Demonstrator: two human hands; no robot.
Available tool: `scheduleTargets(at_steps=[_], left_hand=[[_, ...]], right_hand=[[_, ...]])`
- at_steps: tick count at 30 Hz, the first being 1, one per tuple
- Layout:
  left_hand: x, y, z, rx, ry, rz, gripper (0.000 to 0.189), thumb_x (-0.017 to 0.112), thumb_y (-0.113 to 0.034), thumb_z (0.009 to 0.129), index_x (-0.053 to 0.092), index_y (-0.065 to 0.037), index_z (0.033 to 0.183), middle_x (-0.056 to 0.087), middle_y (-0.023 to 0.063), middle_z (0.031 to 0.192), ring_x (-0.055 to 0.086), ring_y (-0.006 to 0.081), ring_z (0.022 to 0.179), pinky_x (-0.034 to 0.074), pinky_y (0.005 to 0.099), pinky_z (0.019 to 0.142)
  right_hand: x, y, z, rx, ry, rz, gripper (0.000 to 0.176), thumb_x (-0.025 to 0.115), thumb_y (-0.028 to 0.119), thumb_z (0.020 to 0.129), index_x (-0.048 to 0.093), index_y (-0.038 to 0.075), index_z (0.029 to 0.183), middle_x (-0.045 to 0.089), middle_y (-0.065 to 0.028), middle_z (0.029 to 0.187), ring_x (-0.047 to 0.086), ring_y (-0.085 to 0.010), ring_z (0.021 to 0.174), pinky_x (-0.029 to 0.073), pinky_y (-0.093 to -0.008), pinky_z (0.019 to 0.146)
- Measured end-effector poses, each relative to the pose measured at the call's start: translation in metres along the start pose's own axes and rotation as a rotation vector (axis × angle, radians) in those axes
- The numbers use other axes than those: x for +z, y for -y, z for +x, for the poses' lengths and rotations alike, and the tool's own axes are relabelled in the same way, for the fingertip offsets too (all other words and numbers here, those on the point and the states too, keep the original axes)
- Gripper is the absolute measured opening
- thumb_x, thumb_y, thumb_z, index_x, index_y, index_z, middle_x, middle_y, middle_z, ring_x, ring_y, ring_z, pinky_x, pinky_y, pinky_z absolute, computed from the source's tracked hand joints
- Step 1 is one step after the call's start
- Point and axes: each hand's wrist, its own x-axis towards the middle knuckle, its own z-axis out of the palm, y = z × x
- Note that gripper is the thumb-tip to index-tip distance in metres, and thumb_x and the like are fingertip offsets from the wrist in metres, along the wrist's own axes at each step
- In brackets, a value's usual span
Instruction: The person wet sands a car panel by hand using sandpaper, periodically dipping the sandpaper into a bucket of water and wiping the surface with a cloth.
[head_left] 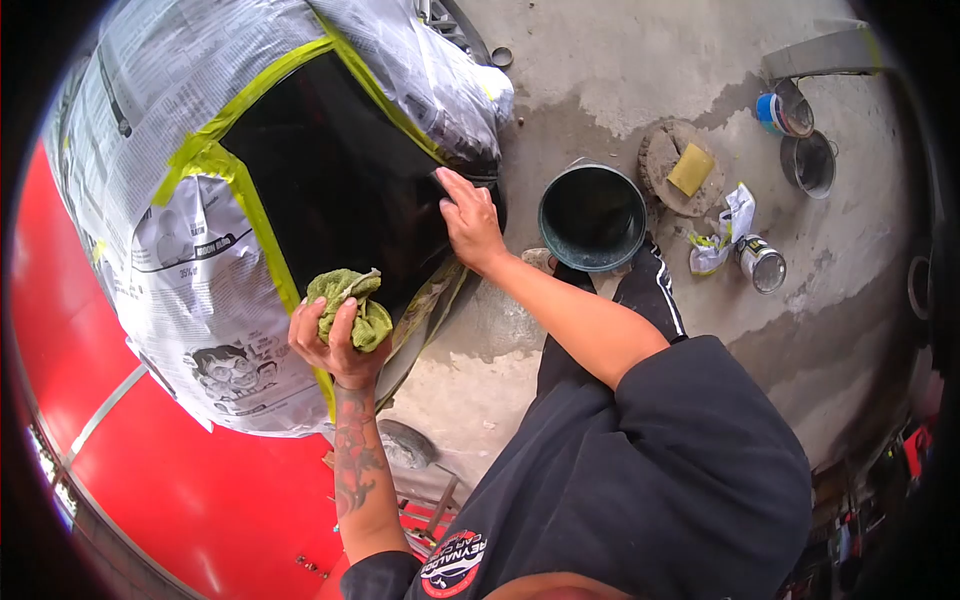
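Observation:
My left hand (335, 345) grips a crumpled green rag (350, 303), held against the lower edge of a glossy black panel (335, 175) on a red car. Newspaper (195, 260) and yellow-green masking tape (255, 215) frame the black panel. My right hand (468, 220) presses flat on the panel's right edge, fingers together, with a small dark piece under the fingertips that I cannot make out.
A dark bucket (592, 218) stands on the concrete floor just right of my right hand. Beyond it lie a round block with a yellow sponge (690, 168), a white cloth (722, 232), an open tin (762, 264) and several pots (810, 160). Red bodywork (190, 480) fills the lower left.

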Motion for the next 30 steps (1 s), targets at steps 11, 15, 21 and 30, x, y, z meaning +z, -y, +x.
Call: scheduleTargets(at_steps=[11, 15, 21, 30], left_hand=[[0.003, 0.001, 0.001, -0.002, -0.030, 0.006, 0.049, 0.079, -0.016, 0.072, 0.061, -0.020, 0.117, 0.055, 0.0116, 0.124, 0.057, 0.0351, 0.113, 0.049, 0.0511, 0.097], [0.001, 0.002, -0.002, -0.008, -0.035, 0.000, 0.047, 0.079, -0.016, 0.073, 0.061, -0.021, 0.117, 0.055, 0.0101, 0.124, 0.056, 0.0351, 0.113, 0.049, 0.0505, 0.097], [0.000, 0.000, -0.001, -0.035, -0.030, -0.008, 0.041, 0.079, -0.020, 0.075, 0.064, -0.024, 0.113, 0.055, 0.0072, 0.124, 0.056, 0.0355, 0.114, 0.050, 0.0491, 0.095], [0.001, 0.003, -0.006, -0.038, -0.048, 0.003, 0.043, 0.080, -0.027, 0.073, 0.066, -0.024, 0.113, 0.056, 0.0076, 0.124, 0.057, 0.0375, 0.115, 0.049, 0.0513, 0.096]], right_hand=[[0.000, 0.040, 0.051, -0.263, -0.027, 0.082, 0.047, 0.056, 0.014, 0.094, 0.063, 0.008, 0.140, 0.062, -0.0116, 0.143, 0.059, -0.0320, 0.113, 0.044, -0.0420, 0.103], [0.001, 0.046, 0.047, -0.279, -0.037, 0.085, 0.050, 0.055, 0.013, 0.093, 0.062, 0.008, 0.142, 0.062, -0.0128, 0.144, 0.060, -0.0312, 0.108, 0.044, -0.0406, 0.102], [0.022, 0.081, 0.121, -0.361, -0.056, 0.029, 0.049, 0.055, 0.024, 0.095, 0.061, 0.012, 0.142, 0.061, -0.0081, 0.147, 0.058, -0.0308, 0.108, 0.045, -0.0447, 0.098], [0.029, 0.110, 0.154, -0.328, -0.081, -0.036, 0.047, 0.055, 0.032, 0.098, 0.063, 0.010, 0.139, 0.063, -0.0087, 0.144, 0.060, -0.0332, 0.109, 0.046, -0.0461, 0.095]])
